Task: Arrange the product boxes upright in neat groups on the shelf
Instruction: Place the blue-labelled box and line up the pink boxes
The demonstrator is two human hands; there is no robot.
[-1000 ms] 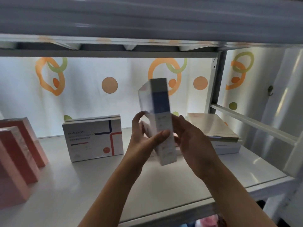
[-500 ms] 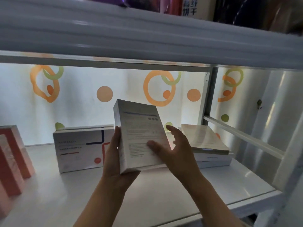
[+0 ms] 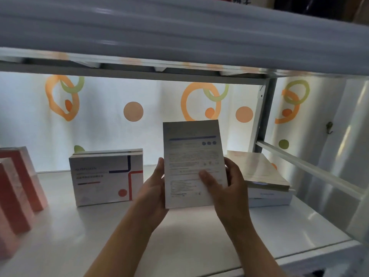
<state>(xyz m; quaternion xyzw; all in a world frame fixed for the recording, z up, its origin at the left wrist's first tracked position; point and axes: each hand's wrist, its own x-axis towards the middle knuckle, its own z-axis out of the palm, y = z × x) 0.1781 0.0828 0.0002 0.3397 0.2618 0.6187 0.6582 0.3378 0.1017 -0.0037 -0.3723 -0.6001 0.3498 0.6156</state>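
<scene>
I hold a white product box (image 3: pixel 191 156) upright above the middle of the white shelf (image 3: pixel 179 236), its printed back face toward me. My left hand (image 3: pixel 153 194) grips its left edge and lower corner. My right hand (image 3: pixel 225 186) grips the right edge, thumb across the face. To the left, two matching white boxes (image 3: pixel 105 178) with blue and red lines stand upright, one behind the other. Behind my right hand, a stack of boxes (image 3: pixel 263 176) lies flat.
Several pink boxes (image 3: pixel 22 186) stand leaning at the shelf's left end. An upper shelf (image 3: pixel 179 37) hangs close overhead. A grey upright post (image 3: pixel 261 116) and a white side rail (image 3: pixel 309 168) bound the right side. A curtain with orange and green rings is behind.
The held box has turned from edge-on to its broad printed face toward me, and has shifted right and upright between both hands. The view has dropped slightly.
</scene>
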